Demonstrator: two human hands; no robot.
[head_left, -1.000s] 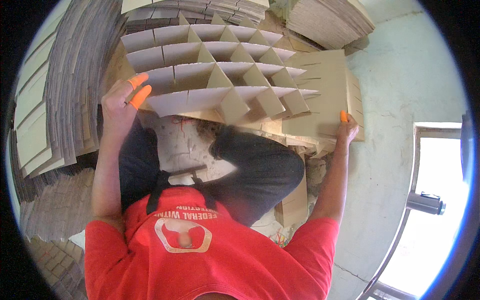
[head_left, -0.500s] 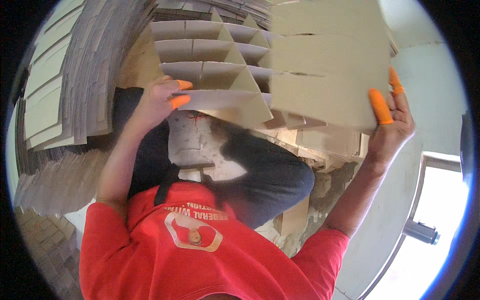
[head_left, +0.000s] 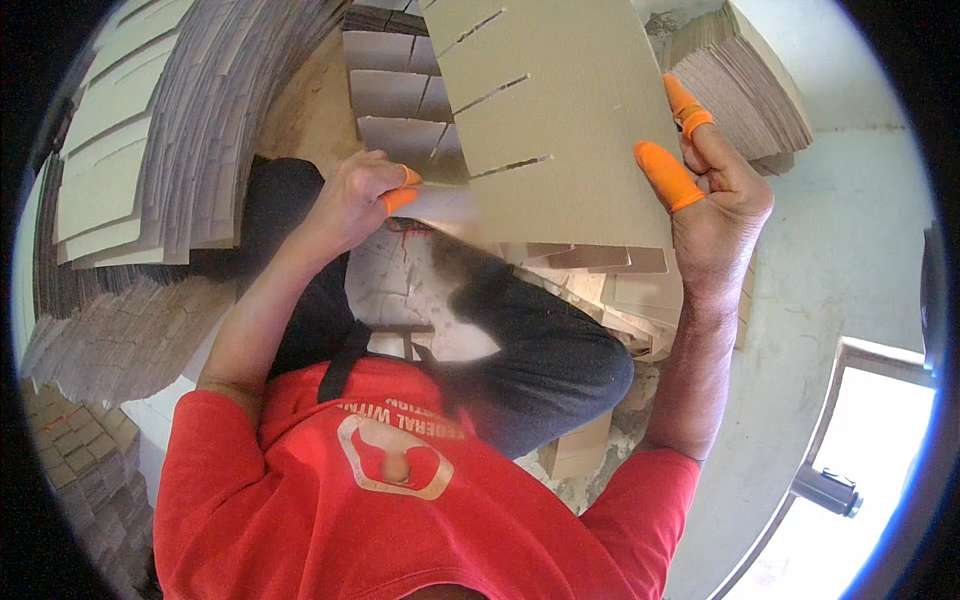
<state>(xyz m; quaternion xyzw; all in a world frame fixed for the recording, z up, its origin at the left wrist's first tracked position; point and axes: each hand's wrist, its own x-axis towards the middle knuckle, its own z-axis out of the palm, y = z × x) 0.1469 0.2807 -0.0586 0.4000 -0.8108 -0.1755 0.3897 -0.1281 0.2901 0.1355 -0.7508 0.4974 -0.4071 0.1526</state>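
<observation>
In my right hand [head_left: 715, 200] I hold a wide slotted cardboard sheet [head_left: 580, 130] by its right edge, thumb on the facing side and fingers behind. My left hand [head_left: 355, 200] pinches the near strip of a cardboard divider grid [head_left: 405, 95], whose crossing strips form open cells. Orange finger covers sit on the thumb and a finger of each hand. The raised sheet hides the right part of the grid, so I cannot tell whether the two touch.
Tall stacks of slotted cardboard strips [head_left: 120, 160] stand at the left. Another cardboard stack [head_left: 745, 85] is by the wall at the far right. Loose cardboard pieces [head_left: 640, 300] lie beyond my bent knee [head_left: 590, 375]. A bright doorway [head_left: 850, 480] opens at the right.
My right hand has brought the cardboard sheet left and tilted it, covering more of the grid and uncovering the far right stack. My left hand has shifted slightly right, still pinching the grid.
</observation>
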